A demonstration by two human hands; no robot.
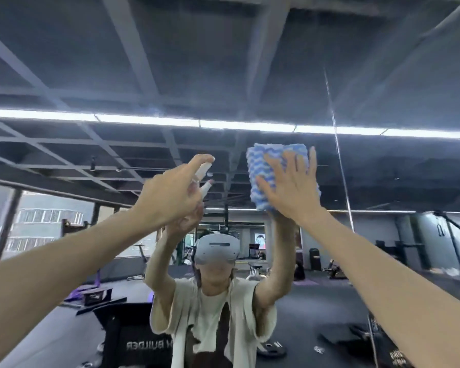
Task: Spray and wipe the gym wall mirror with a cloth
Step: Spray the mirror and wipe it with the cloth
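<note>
Pressing cloth [266, 166] to mirror [383, 75] — right hand [292, 189] flat, fingers [312, 160] spread; left hand [170, 195], grip round spray bottle [203, 171].

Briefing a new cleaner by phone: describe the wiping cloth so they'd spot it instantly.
High on the wall mirror, just left of its vertical seam, the right hand presses the cloth flat against it. Unlike the pale spray bottle in the left hand, it is blue-and-white with wavy stripes.

A folded blue-and-white wavy-striped cloth [258, 163] lies flat, high on the large wall mirror [250, 75]; left of it, a small white spray bottle [203, 169] tilts.
</note>
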